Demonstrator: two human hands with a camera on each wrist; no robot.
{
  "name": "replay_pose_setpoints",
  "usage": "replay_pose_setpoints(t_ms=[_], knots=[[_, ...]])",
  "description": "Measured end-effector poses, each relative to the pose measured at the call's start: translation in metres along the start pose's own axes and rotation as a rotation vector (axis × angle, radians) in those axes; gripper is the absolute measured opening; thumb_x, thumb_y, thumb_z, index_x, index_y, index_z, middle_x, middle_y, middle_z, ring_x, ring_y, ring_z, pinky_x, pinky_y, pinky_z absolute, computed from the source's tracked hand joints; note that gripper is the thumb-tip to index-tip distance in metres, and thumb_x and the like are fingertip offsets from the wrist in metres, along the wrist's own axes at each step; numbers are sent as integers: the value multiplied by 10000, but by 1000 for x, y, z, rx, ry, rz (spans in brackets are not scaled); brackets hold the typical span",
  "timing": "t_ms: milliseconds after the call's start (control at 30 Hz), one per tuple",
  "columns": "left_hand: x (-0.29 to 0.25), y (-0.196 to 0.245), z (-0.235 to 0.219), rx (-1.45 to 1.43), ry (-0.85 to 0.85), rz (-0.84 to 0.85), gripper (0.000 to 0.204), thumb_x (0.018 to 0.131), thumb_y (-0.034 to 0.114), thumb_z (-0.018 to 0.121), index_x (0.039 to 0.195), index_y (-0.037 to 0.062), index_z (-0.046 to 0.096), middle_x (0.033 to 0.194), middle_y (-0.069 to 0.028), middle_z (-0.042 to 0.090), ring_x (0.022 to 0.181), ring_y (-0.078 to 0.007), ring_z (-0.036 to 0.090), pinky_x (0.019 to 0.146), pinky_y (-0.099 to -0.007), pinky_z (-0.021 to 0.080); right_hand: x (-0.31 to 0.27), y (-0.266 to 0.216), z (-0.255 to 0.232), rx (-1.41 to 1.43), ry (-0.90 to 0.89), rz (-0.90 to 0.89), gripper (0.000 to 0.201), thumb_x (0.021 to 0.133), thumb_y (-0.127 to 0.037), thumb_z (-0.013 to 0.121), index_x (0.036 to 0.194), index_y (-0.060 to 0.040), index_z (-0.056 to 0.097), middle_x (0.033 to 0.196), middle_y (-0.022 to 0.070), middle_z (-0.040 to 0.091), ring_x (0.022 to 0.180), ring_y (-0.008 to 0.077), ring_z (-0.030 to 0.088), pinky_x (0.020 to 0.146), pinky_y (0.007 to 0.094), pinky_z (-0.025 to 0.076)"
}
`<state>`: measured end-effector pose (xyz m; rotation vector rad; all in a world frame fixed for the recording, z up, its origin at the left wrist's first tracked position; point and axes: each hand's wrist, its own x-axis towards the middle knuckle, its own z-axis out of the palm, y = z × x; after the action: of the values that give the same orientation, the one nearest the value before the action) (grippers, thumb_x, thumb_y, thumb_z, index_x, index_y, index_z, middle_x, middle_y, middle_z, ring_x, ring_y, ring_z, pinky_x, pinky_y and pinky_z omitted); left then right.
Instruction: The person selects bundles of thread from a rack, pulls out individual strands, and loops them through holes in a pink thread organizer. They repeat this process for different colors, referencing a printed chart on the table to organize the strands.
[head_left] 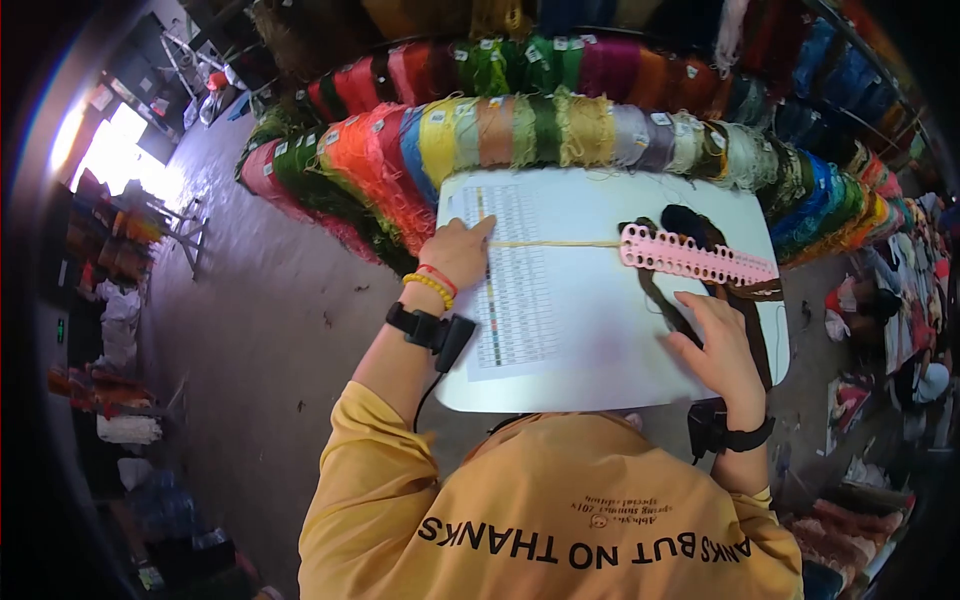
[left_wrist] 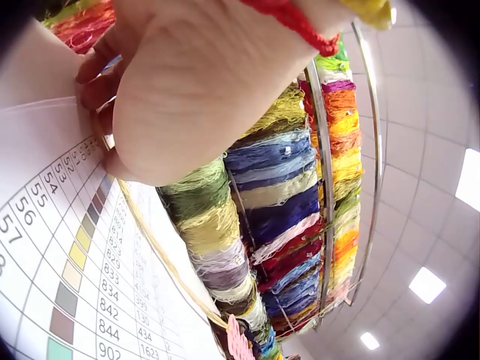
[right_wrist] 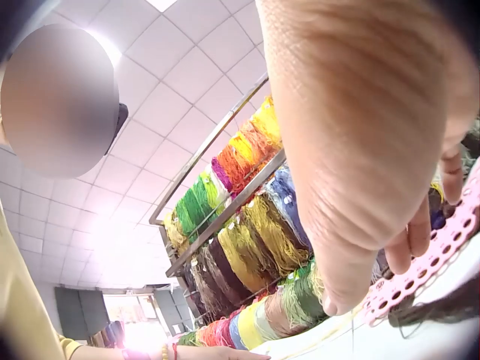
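My left hand lies over a printed colour chart of numbered rows and small colour swatches. Its thumb and fingers pinch the end of a pale yellow thread, seen coming out below the thumb in the left wrist view. The thread runs straight across to a pink thread holder punched with rows of holes. My right hand is just in front of that holder, fingers loosely spread, holding nothing. Dark brown and black threads hang from the holder's holes and lie across the white board.
Behind the board, racks carry many coloured thread skeins, the nearest row right at its back edge. Grey floor stretches to the left. Piles of goods stand at far left, with more textiles at lower right.
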<state>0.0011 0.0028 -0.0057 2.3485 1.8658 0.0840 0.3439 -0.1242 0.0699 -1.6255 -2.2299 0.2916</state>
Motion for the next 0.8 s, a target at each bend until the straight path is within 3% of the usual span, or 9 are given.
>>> replay_pose_setpoints(t_ms=[133, 267, 367, 467, 500, 567, 600, 700, 800], knots=[[0, 8, -6, 22, 1, -30, 374, 846, 219, 473, 1218, 196, 498, 895, -179, 586, 806, -342, 608, 686, -446, 496, -15, 21, -34, 23, 23, 27, 444, 733, -199, 672, 1135, -62, 542, 1106, 118, 578, 1050, 290, 512, 901, 393, 353], [-13, 65, -31, 139, 78, -85, 401, 825, 252, 535, 1210, 143, 499, 922, -142, 598, 858, -318, 602, 722, -439, 481, -50, 73, -78, 48, 57, 55, 450, 736, -196, 669, 1143, -62, 535, 1102, 126, 577, 1036, 301, 517, 898, 385, 360], [-27, 148, -38, 98, 183, 22, 423, 790, 265, 590, 1176, 105, 524, 933, -120, 603, 868, -296, 591, 738, -420, 468, -88, 129, -126, 115, 53, 92, 445, 730, -151, 657, 1141, -40, 530, 1048, 142, 585, 985, 307, 545, 861, 371, 404], [-38, 260, -14, -19, 225, 189, 404, 764, 257, 612, 1119, 72, 555, 915, -123, 593, 824, -299, 578, 684, -414, 462, -125, 189, -169, 278, 80, 124, 438, 722, -125, 657, 1129, -22, 532, 1004, 141, 595, 935, 278, 575, 821, 342, 441], [-42, 295, 0, -143, 336, 311, 393, 765, 263, 616, 1106, 76, 558, 910, -127, 582, 820, -293, 570, 668, -417, 457, -138, 209, -187, 310, 107, 138, 436, 719, -119, 657, 1125, -17, 533, 994, 140, 598, 921, 268, 582, 811, 333, 449], [-48, 371, 6, -293, 226, 392, 408, 745, 253, 641, 1106, 79, 563, 967, -123, 554, 850, -300, 554, 701, -403, 456, -155, 240, -222, 300, 73, 125, 432, 720, -118, 667, 1122, -26, 540, 981, 133, 607, 907, 245, 593, 804, 322, 457], [-45, 400, 19, -354, 288, 485, 427, 729, 246, 656, 1111, 81, 561, 1001, -112, 547, 901, -299, 540, 731, -393, 454, -160, 255, -237, 308, 55, 109, 431, 722, -124, 671, 1122, -28, 541, 976, 131, 610, 903, 243, 597, 799, 324, 460], [-43, 471, 28, -377, 243, 508, 431, 745, 250, 649, 1127, 78, 547, 1069, -122, 541, 954, -311, 525, 800, -400, 433, -163, 293, -268, 346, 42, 59, 388, 743, -139, 678, 1096, -32, 557, 955, 115, 632, 876, 225, 616, 778, 318, 476], [-39, 506, 44, -365, 234, 492, 454, 752, 272, 651, 1148, 79, 540, 1105, -130, 537, 1003, -311, 516, 830, -393, 427, -148, 310, -286, 465, 29, -37, 325, 761, -68, 662, 1071, -12, 580, 953, 94, 641, 866, 167, 621, 777, 282, 481]])
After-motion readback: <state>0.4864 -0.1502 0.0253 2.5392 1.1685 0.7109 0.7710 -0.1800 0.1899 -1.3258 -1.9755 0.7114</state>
